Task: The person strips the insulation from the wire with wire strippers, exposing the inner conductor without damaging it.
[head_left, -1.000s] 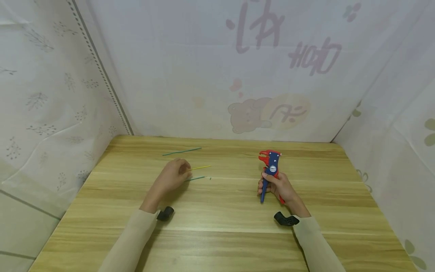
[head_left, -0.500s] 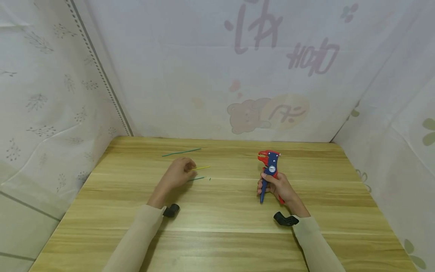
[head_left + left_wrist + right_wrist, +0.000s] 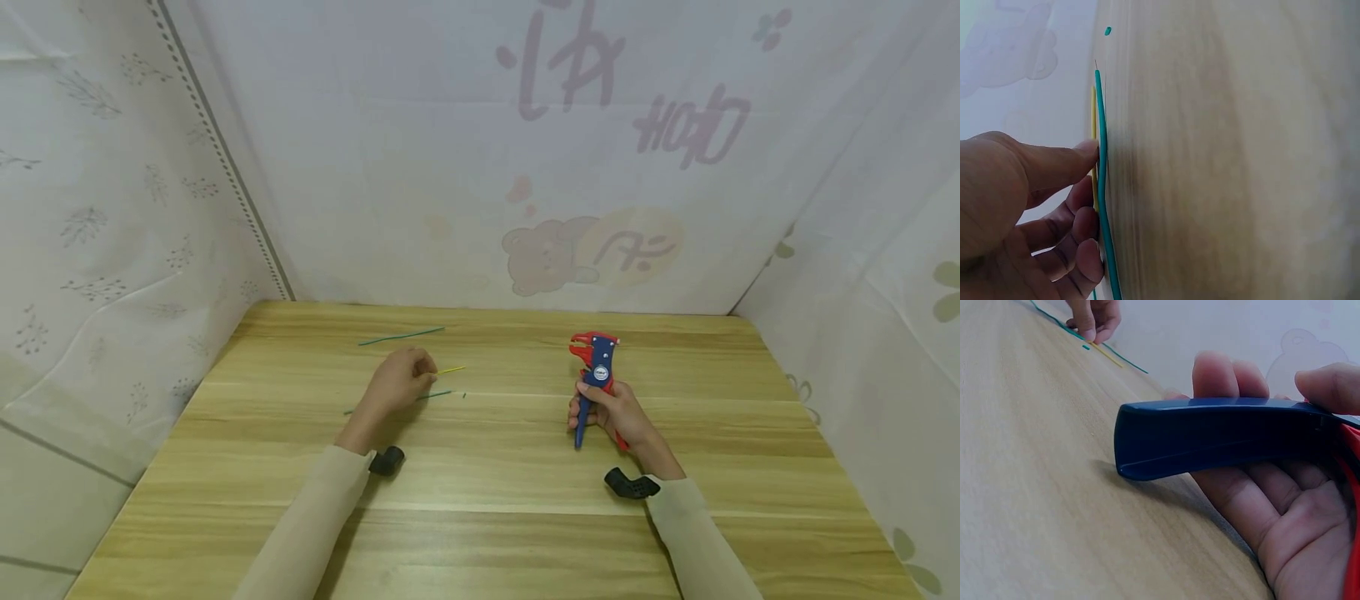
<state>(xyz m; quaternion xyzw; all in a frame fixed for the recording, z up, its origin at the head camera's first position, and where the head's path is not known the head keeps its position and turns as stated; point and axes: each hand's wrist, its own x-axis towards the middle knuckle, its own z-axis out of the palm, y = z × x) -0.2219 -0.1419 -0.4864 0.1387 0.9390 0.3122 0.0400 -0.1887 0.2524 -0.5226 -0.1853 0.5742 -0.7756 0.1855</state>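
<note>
My left hand [image 3: 399,385] is over the left part of the table, thumb and fingertips pinching a thin yellow wire [image 3: 452,369]. The wire's right end sticks out past the fingers. Just nearer than it lies a green wire [image 3: 435,395], partly behind the hand; in the left wrist view a fine bare strand [image 3: 1095,64] shows at its tip. My right hand [image 3: 618,410] grips a red and blue wire stripper [image 3: 602,357] by its handles, head pointing away from me. The right wrist view shows the blue handle [image 3: 1210,434] up close, fingers curled around it.
Another green wire [image 3: 401,337] lies farther back on the wooden table [image 3: 495,475]. A tiny green snippet [image 3: 464,396] is right of the nearer wire. A patterned cloth [image 3: 420,167] hangs behind the table's back edge, with more cloth at both sides.
My left hand has shifted right along the yellow wire, and its fingers have closed together near the wire's right end. The left end of the nearer green wire now shows. The right hand has stayed put.
</note>
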